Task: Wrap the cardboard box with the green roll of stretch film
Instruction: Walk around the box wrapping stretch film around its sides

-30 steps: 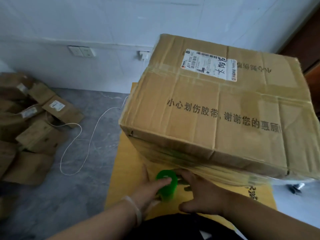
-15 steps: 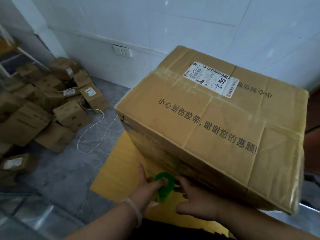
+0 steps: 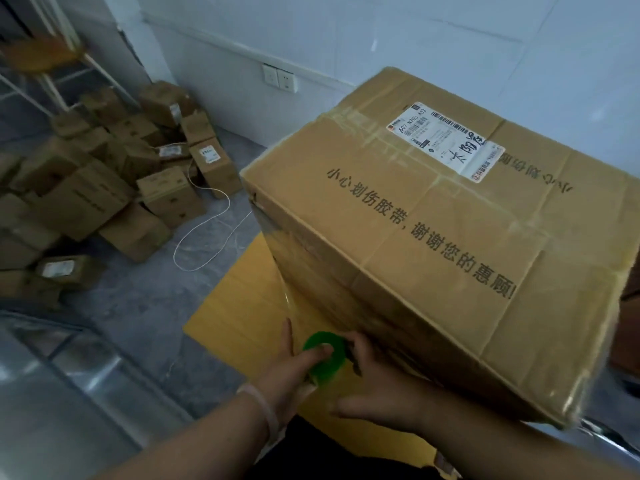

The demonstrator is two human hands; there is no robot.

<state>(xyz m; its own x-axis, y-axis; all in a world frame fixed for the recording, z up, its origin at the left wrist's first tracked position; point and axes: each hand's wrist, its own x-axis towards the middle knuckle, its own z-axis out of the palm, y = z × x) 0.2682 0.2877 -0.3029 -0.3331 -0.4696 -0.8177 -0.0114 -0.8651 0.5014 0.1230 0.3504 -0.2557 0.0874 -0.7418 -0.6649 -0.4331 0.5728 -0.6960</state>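
While it stands upright at the near lower corner of the cardboard box (image 3: 433, 254), the green roll (image 3: 325, 355) of stretch film is held between both hands, just above the yellow bench (image 3: 239, 306). The left hand (image 3: 294, 372) has it in a firm grip: the thumb lies across the roll's open top and one finger points straight up along the box's corner edge, where shiny film already clings. A pale wristband (image 3: 263, 407) circles that wrist. The right hand (image 3: 377, 382) curls its fingers around the roll's far side, against the box, thumb splayed outward.

Black print on the box top reads "小心划伤胶带,谢谢您的惠顾!". A white shipping label (image 3: 446, 142) shows a barcode, "607 N705 A32" and handwritten marker strokes.

Farther left, a pile of small boxes (image 3: 104, 188) sits on the grey floor with a white cord (image 3: 207, 230) looping beside it, below wall sockets (image 3: 280, 77).
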